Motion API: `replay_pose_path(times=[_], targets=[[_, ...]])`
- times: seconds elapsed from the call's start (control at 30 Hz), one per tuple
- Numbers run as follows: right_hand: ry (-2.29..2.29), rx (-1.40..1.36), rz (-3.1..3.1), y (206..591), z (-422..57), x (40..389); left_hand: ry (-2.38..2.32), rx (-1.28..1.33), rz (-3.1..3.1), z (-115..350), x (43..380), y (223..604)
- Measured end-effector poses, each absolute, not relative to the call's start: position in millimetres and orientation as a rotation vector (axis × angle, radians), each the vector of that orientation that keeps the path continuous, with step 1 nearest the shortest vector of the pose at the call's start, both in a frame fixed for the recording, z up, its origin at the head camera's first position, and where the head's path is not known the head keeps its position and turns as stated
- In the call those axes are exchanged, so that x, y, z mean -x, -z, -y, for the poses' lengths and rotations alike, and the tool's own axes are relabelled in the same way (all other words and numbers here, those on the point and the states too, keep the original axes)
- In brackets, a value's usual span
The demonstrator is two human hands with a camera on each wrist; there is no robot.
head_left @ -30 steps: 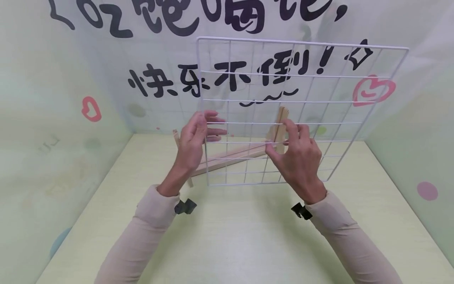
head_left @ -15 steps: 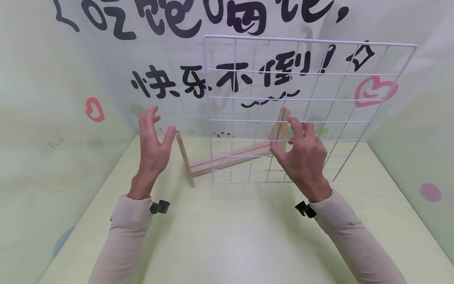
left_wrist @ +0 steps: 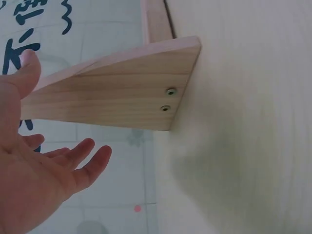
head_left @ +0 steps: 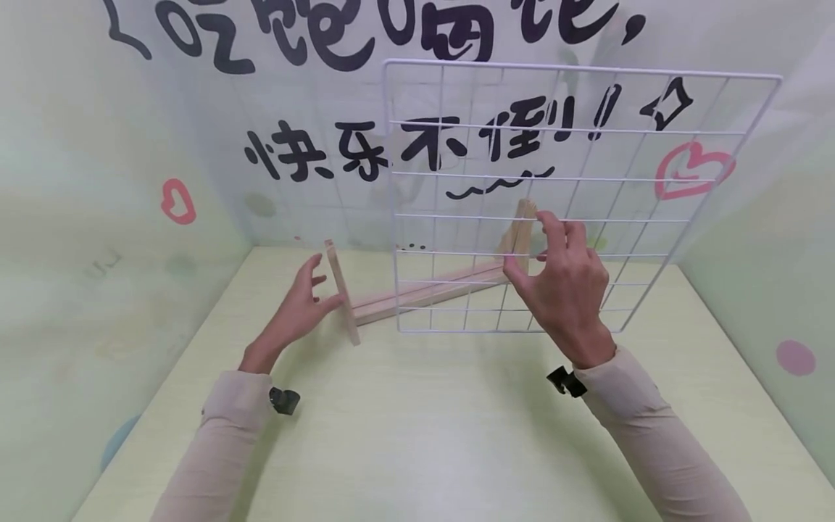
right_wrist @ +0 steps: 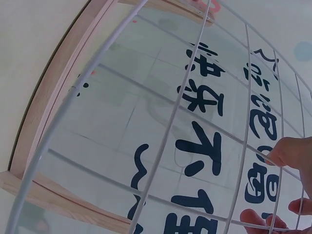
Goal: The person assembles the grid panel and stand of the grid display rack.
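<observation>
My right hand grips a white wire grid panel by its inner wires, thumb on the left and fingers curled above. The grid stands tilted in front of a wooden stand, whose long grooved crossbar lies low across the table. At the stand's left end is an upright wooden end piece. Beside it is my left hand, thumb tip right at its edge and fingers loosely spread. In the left wrist view, two screw heads show on that piece. The right end piece stands behind the grid.
The pale table reaches a back wall sheet with large black lettering. Similar sheets with coloured dots and hearts rise on the left and right.
My left hand has come off the grid's left edge, swung left, then lowered beside the stand's left end piece. My right hand keeps its grip; the grid appears slightly further right.
</observation>
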State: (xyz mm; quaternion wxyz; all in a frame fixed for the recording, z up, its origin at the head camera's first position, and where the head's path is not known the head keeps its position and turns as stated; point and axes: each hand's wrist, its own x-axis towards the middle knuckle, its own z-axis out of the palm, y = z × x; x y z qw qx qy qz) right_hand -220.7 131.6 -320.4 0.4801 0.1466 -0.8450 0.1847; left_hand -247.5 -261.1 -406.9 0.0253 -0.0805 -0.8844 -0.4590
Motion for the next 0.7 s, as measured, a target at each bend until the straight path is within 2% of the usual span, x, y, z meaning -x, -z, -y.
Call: replay_pose_path(times=[0.27,0.7], targets=[[-0.454,-0.360,2.055,320,-131,223,1.430,0.263,2.801,252,249,429],[-0.407,-0.348,2.039,313,-136,226,1.447,0.313,2.803,247,255,430]])
